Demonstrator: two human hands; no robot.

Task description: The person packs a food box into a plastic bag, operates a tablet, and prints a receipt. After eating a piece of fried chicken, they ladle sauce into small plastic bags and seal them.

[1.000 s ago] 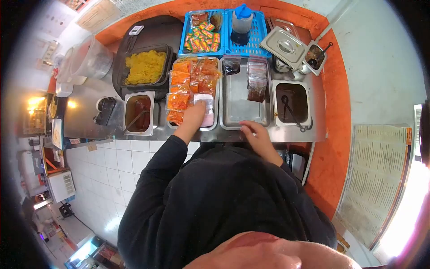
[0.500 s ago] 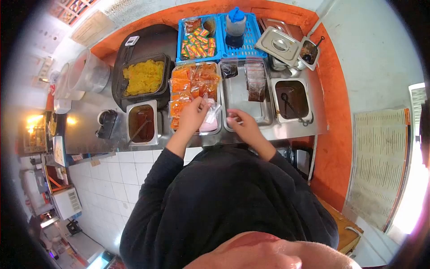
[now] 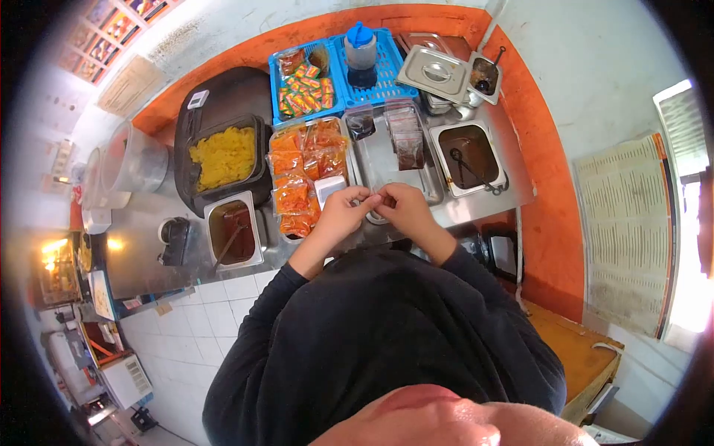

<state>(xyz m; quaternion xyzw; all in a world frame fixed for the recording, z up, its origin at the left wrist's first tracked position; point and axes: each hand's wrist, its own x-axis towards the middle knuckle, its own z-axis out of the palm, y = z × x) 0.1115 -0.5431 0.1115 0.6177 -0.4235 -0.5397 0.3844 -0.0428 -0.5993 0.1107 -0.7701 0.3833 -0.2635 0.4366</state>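
Observation:
In front of my body, my left hand [image 3: 346,211] and my right hand [image 3: 406,209] meet fingertip to fingertip. Both pinch a small clear plastic bag [image 3: 377,218], mostly hidden by the fingers. A whitish stack [image 3: 329,187] lies just beyond my left hand, at the edge of the tray [image 3: 352,152] of orange-filled sachets [image 3: 291,195]. Beyond my right hand is a metal tray [image 3: 381,165] with dark-filled sachets [image 3: 406,136] along its right side.
Pans of dark sauce flank the trays, one at left [image 3: 256,236] and one at right [image 3: 437,141]. Further back are a black container [image 3: 259,152] of yellow food, blue baskets [image 3: 384,83], a blue-lidded jug [image 3: 361,53] and metal lids [image 3: 435,73]. An orange-and-white wall borders the counter.
My left hand has moved off the whitish stack with the clear bag, down and right. My right hand has closed in to meet it. The whole view has tilted and shifted.

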